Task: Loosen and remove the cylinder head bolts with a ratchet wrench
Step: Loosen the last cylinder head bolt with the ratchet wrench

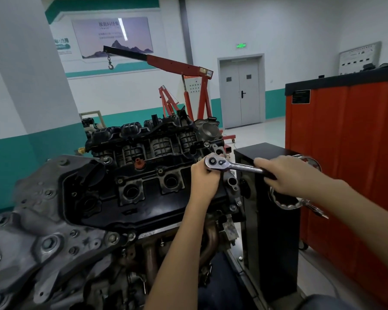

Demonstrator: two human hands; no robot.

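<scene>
A chrome ratchet wrench (pixel 227 164) stands over the right end of the black cylinder head cover (pixel 148 193) of the engine. My left hand (pixel 203 177) curls around the shaft just under the ratchet head, hiding the socket and the bolt beneath. My right hand (pixel 282 175) grips the dark handle, which points right, out past the engine's edge. Small bolts (pixel 233 207) show along the cover's rim. Open round plug wells (pixel 130 191) sit in the cover's middle.
A black intake manifold (pixel 148 139) rises behind the cover. A grey timing cover (pixel 43 231) fills the lower left. A black stand post (pixel 269 211) with a chrome handwheel (pixel 287 203) is right of the engine, then a red tool cabinet (pixel 349 166). A red engine crane (pixel 188 86) stands behind.
</scene>
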